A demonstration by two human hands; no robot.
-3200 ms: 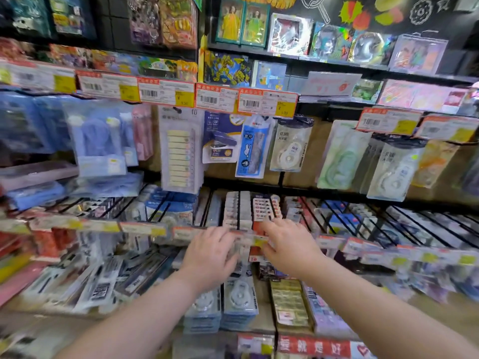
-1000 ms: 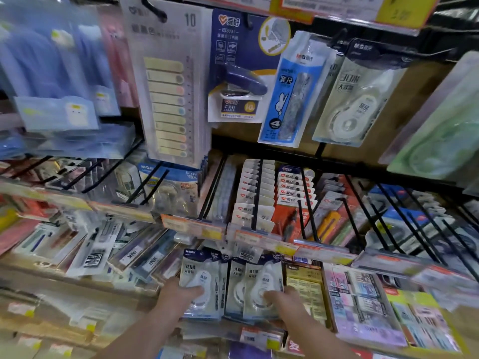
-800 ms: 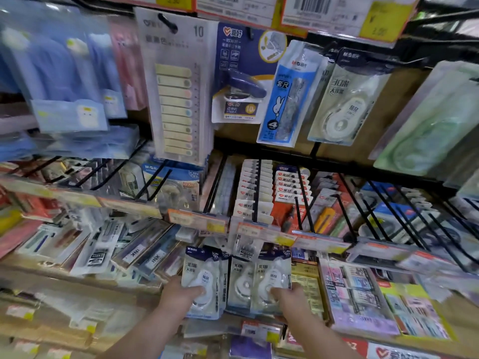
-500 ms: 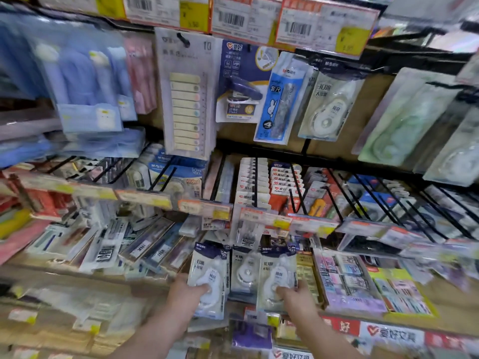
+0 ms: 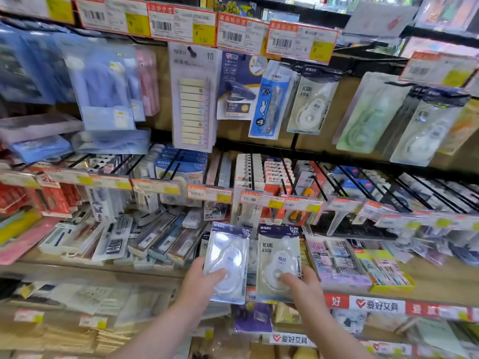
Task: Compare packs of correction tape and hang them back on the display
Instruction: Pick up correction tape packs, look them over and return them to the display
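Low in the frame's centre, the left hand [image 5: 201,281] grips one correction tape pack [image 5: 228,263] and the right hand [image 5: 302,285] another pack [image 5: 278,263] (side by side, upright).

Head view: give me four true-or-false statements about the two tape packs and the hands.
1. The left hand holds the left pack, and the right hand holds the right pack. True.
2. The two packs overlap. False: they are side by side with a gap between them.
3. An upper pack hangs on the display above them. True.
4. The right pack is upside down. False: its dark header is at the top.
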